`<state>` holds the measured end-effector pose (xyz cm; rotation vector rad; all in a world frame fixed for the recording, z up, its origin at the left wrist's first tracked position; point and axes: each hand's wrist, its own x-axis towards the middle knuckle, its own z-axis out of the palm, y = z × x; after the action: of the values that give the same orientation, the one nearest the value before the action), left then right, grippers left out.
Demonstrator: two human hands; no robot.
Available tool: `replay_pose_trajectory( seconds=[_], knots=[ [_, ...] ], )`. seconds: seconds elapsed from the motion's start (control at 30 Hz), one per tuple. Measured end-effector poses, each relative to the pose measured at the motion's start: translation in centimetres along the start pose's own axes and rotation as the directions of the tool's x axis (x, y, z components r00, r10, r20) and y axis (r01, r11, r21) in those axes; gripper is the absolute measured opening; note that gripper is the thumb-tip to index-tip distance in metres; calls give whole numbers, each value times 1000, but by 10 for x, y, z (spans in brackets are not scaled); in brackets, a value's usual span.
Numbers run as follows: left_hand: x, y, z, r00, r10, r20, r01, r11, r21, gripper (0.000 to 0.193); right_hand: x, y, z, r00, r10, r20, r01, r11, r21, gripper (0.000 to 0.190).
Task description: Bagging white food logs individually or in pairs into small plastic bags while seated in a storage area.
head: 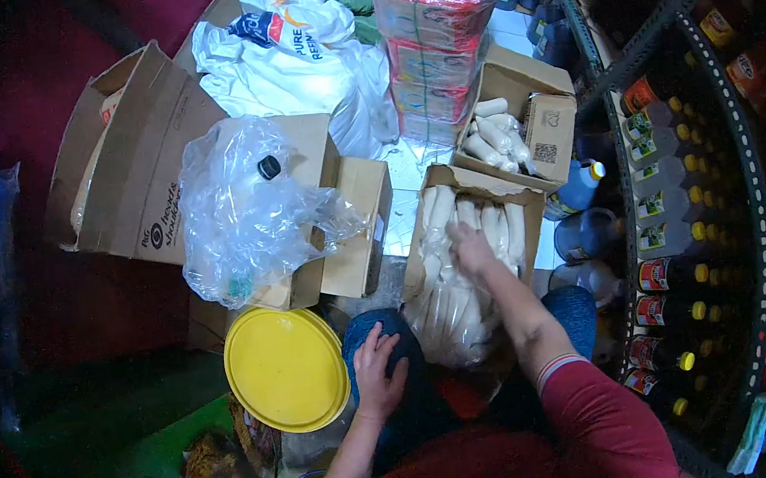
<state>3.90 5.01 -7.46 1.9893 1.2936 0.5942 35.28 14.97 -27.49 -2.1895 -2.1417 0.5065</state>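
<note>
My right hand [473, 250] reaches into an uncovered cardboard box [532, 225] between my knees. Its blurred fingertips are among long white rolls [438, 211], and whether they grip one cannot be told. Clear plastic wrapping [453, 323] covers more rolls at the box's near end. My left hand [378, 374] rests on my left knee, fingers apart, with nothing in it. A second cardboard box [538, 72], just beyond the first, holds several shorter white rolls [498, 130] in plastic.
Left of my knee is a round yellow lid [286, 369]. Further left, a clear plastic bag [237, 206] with a black cap lies over cardboard boxes [360, 220]. Shrink-wrapped packs [429, 56] are stacked ahead. Metal shelving [593, 59] with bottles [662, 200] lines the right side.
</note>
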Motion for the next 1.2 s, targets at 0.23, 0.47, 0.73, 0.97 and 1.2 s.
replay_pose_trajectory(
  seconds=[0.23, 0.47, 0.73, 0.97, 1.2],
  knots=[
    [0, -4, -1, 997, 52, -53, -52, 999, 3, 41, 18, -53, 0, 952, 69, 299, -6, 979, -205, 40],
    [1, -2, -2, 997, 63, -53, -65, 997, -36, 42, 34, -20, -59, 964, 265, 38, -258, 880, 399, 23],
    [-25, -26, -2, 991, -91, -97, 62, 961, -271, 61, -81, -122, -223, 947, -262, -186, 301, 522, 798, 26],
    [-5, 46, -77, 988, -5, -153, -79, 838, -540, 82, -177, -194, -303, 831, -529, -173, 405, 362, 839, 30],
    [-50, 21, -69, 996, -90, -11, 60, 751, -658, 52, -204, -229, -258, 799, -574, -177, 468, 411, 782, 32]
  ],
)
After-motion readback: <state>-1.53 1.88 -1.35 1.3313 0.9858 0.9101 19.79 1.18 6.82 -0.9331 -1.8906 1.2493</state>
